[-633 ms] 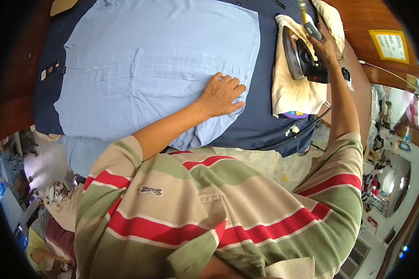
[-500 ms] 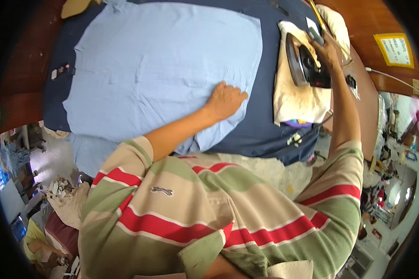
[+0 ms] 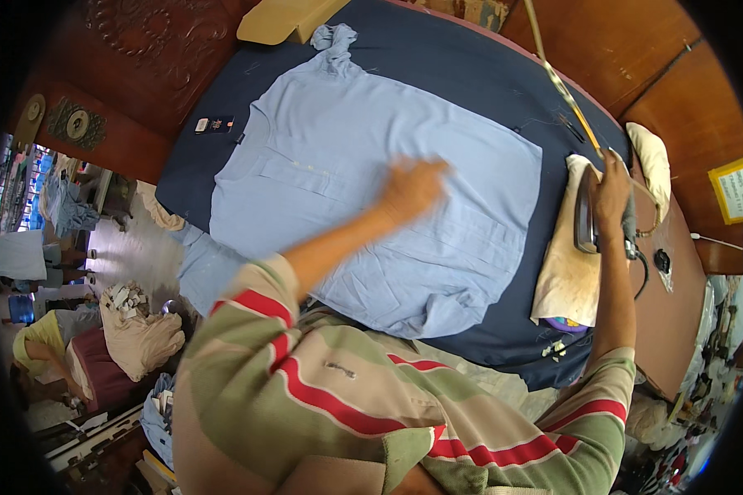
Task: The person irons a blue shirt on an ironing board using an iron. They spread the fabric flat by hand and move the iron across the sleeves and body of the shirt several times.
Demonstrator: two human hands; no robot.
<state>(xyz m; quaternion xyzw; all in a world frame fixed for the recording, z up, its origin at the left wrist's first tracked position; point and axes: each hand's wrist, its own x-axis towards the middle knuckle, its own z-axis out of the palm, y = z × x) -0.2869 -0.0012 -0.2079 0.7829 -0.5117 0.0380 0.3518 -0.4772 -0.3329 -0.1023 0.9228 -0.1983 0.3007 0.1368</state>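
Note:
A light blue shirt [image 3: 371,148] lies spread over a dark blue cloth [image 3: 413,45], its neck opening toward the left and a sleeve bunched at the far side. My left hand [image 3: 415,190] is over the middle of the shirt; its fingers are smeared by motion, and whether it touches the fabric cannot be told. At the right, my right hand [image 3: 612,194] is closed around the handle of a clothes iron [image 3: 585,216]. The iron is on a stained cream folded cloth [image 3: 565,285], partly hidden by my hand and forearm.
A cardboard box [image 3: 285,21] stands at the far left edge. Near the collar lies a small dark tag [image 3: 215,124]. A yellowish hose [image 3: 570,99] runs down toward the iron. Beside it are a cream pad [image 3: 650,165] and wooden panels [image 3: 590,49]. Another person sits at lower left.
The view has shifted, showing more of the far side. My left hand has left the shirt's lower right edge for its middle. My right hand still holds the iron.

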